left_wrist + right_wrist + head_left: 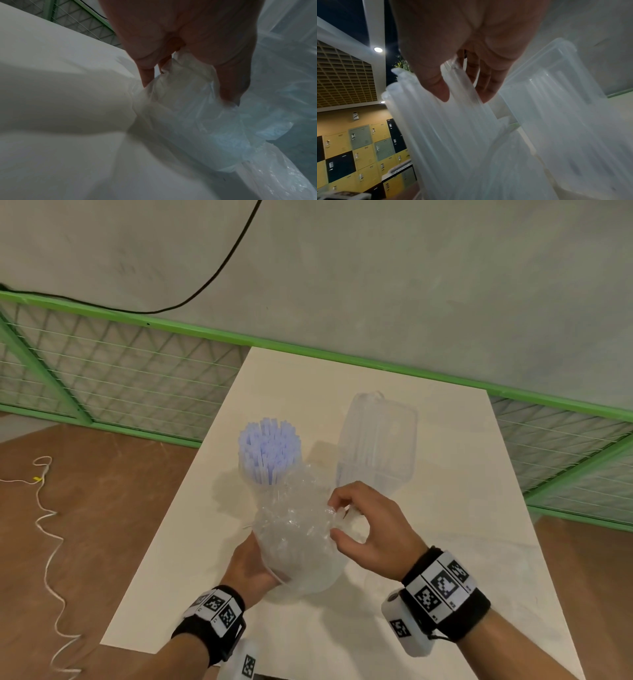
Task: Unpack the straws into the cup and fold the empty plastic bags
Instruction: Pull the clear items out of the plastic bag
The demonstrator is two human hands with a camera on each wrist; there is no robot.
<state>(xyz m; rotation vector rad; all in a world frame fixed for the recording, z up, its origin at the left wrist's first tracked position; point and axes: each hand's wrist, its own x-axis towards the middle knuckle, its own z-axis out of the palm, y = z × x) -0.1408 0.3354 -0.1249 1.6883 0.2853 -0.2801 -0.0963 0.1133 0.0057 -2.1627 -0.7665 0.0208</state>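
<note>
A clear cup (251, 479) packed with upright pale blue straws (270, 451) stands mid-table. In front of it my left hand (246, 570) grips the lower end of a crumpled clear plastic bag (294, 542), thumb and fingers curled round the film (187, 89). My right hand (334, 520) reaches into the bag's upper right side. There its thumb and fingers (464, 98) pinch a bundle of clear straws (436, 128). How far the straws still sit in the bag is unclear.
A tall clear rectangular container (376, 446) (565, 108) stands upright just beyond my right hand. The white table (462, 542) ends at a green mesh fence (120, 378). A white cord (48, 525) lies on the brown floor to the left.
</note>
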